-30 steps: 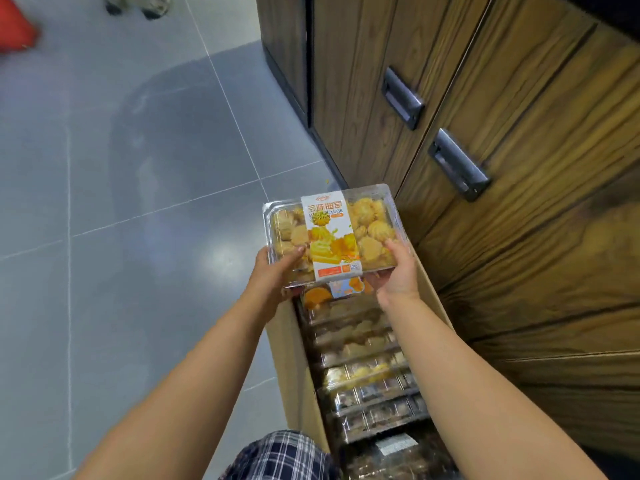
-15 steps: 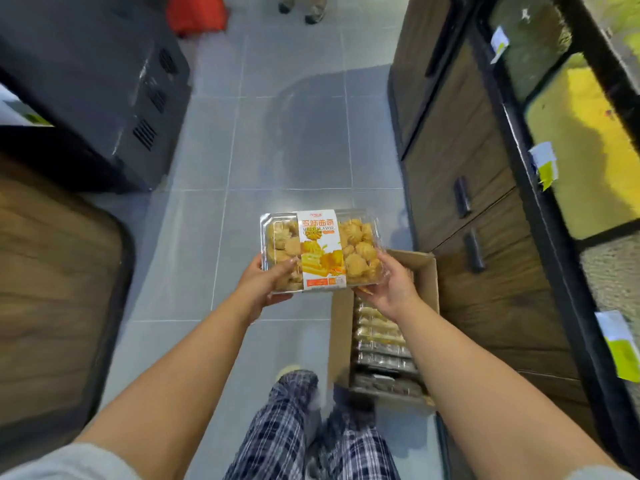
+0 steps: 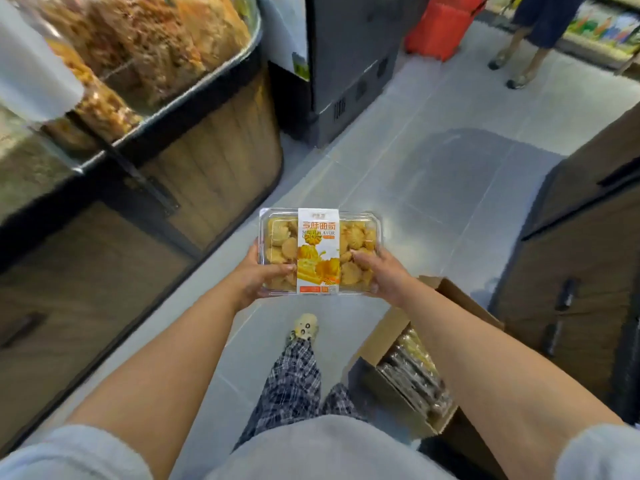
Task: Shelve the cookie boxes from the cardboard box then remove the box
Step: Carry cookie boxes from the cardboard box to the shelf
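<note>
A clear plastic cookie box (image 3: 320,251) with an orange and white label is held level in front of me, above the floor. My left hand (image 3: 258,277) grips its left end, thumb on the lid. My right hand (image 3: 381,275) grips its right end, fingers curled over the top. The open cardboard box (image 3: 393,327) stands on the floor at my lower right, with several more cookie boxes (image 3: 414,375) packed on edge inside it.
A wooden display stand (image 3: 221,157) with bins of snacks (image 3: 138,46) is at my left. Dark wooden cabinets (image 3: 581,271) are at my right. A black unit (image 3: 346,71), a red basket (image 3: 440,26) and another person's legs (image 3: 519,53) lie ahead. Grey tile floor (image 3: 433,188) runs between.
I have turned left away from the right-hand cabinets, carrying the cookie box with both hands. The cardboard box now lies lower right and the left display stand has come into view.
</note>
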